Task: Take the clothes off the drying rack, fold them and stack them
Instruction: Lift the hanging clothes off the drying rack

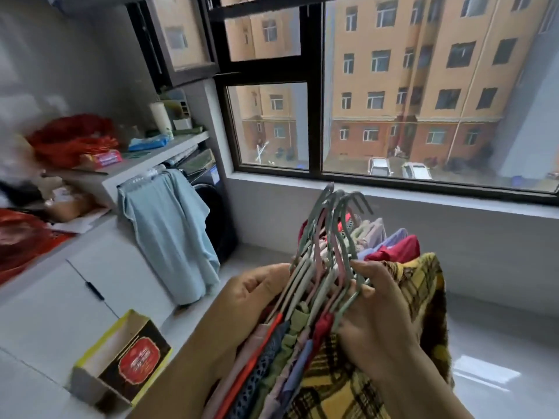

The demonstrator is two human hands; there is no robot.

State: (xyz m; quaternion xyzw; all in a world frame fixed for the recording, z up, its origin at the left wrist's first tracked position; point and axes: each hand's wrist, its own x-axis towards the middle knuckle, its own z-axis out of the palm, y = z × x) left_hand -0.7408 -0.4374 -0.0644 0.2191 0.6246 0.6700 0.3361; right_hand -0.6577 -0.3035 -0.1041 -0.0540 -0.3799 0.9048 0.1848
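Note:
Several plastic hangers (328,249) in green, pink and beige are bunched together in front of me, hooks pointing up toward the window. Clothes (278,355) hang from them in a tight bundle: red, blue patterned, olive and pink pieces. A yellow and black checked garment (423,285) lies on the right side of the bundle. My left hand (257,294) grips the hangers from the left. My right hand (381,316) grips them from the right, fingers curled over the hanger shoulders. No drying rack is in view.
A light blue cloth (169,234) hangs from the white counter (142,161) on the left, in front of a dark washing machine (211,204). Red bags (72,137) and clutter sit on the counter. An open yellow and black box (127,358) stands on the floor. The window sill (393,192) runs ahead.

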